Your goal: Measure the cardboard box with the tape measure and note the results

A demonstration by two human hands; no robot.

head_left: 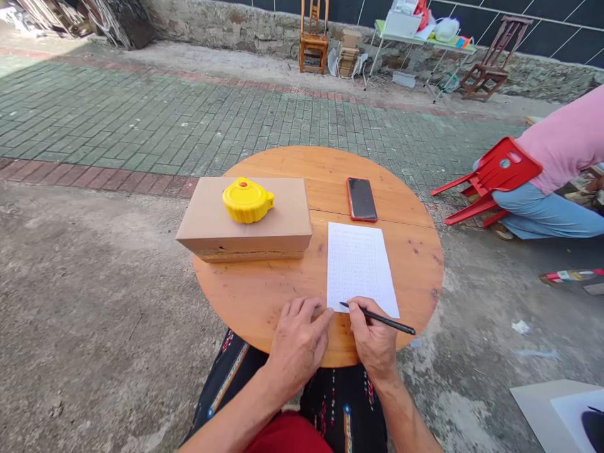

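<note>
My right hand (374,335) pinches a black pen (389,322), its tip touching the lower part of a white sheet of paper (357,270). Rows of small handwriting, too fine to read, cover the sheet. My left hand (302,333) rests on the round wooden table (255,290), fingers loosely bent and apart, holding nothing. One of its fingertips lies at the sheet's lower left corner. Just beyond the paper is a phone (362,199) with a red edge and a dark screen.
A cardboard box (278,211) stands on the table's left side, with a yellow tape-measure-like case (248,200) on top. At right, a person in pink (561,138) sits on a red plastic chair (503,167). A folding table (425,39) and wooden chair (314,41) stand by the wall.
</note>
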